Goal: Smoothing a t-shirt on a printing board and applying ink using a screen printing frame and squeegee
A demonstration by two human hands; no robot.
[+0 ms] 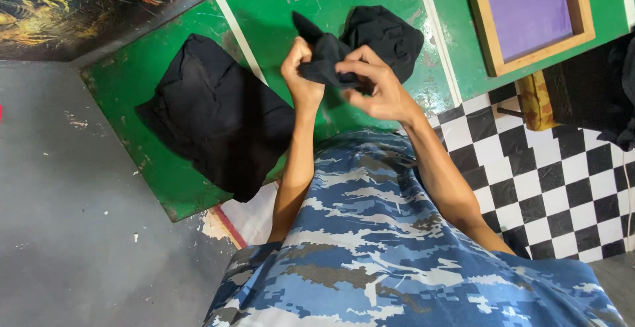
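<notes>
Nearest the camera, a blue camouflage-patterned shirt. Above it, the left hand is fisted on one end of a small bunched black cloth, while the right hand pinches the other end, the cloth held over a green painted board. Left of the hands lies a larger folded black garment; beyond, another crumpled black garment; farthest right, a wooden frame with purple panel.

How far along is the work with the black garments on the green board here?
Looks done: one black garment lies flat in a rough fold on the green board. In hand: the left hand and right hand both grip a small black cloth above the board. Possibly left: another black bundle behind the hands, loosely heaped.
</notes>
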